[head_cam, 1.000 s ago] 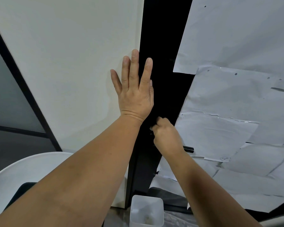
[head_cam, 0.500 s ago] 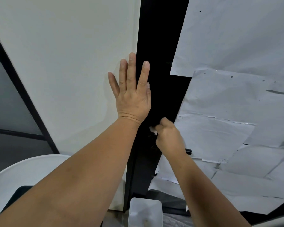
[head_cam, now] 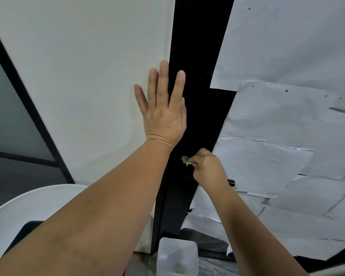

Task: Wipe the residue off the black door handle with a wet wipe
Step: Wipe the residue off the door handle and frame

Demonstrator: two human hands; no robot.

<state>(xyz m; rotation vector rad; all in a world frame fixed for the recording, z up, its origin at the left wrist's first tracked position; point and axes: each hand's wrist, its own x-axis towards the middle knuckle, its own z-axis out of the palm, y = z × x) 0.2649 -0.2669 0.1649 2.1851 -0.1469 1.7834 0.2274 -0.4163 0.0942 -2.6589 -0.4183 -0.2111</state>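
Observation:
My left hand [head_cam: 163, 108] lies flat with fingers spread, pressed against the white wall and the edge of the black door frame [head_cam: 199, 76]. Lower down, my right hand [head_cam: 208, 168] is closed around a small white wet wipe [head_cam: 185, 160], of which only a crumpled tip shows past my fingers. That hand covers most of the black door handle [head_cam: 231, 181]; just its right end sticks out past my wrist, in front of the paper-covered door.
White paper sheets [head_cam: 287, 136] cover the door to the right. A translucent plastic bin [head_cam: 176, 255] stands on the floor below the handle. A white round table edge [head_cam: 28, 202] is at lower left, and a dark glass partition [head_cam: 8, 108] at far left.
My right hand has shifted slightly on the handle and the white wipe tip now shows more clearly to its left. My left hand stays flat against the wall.

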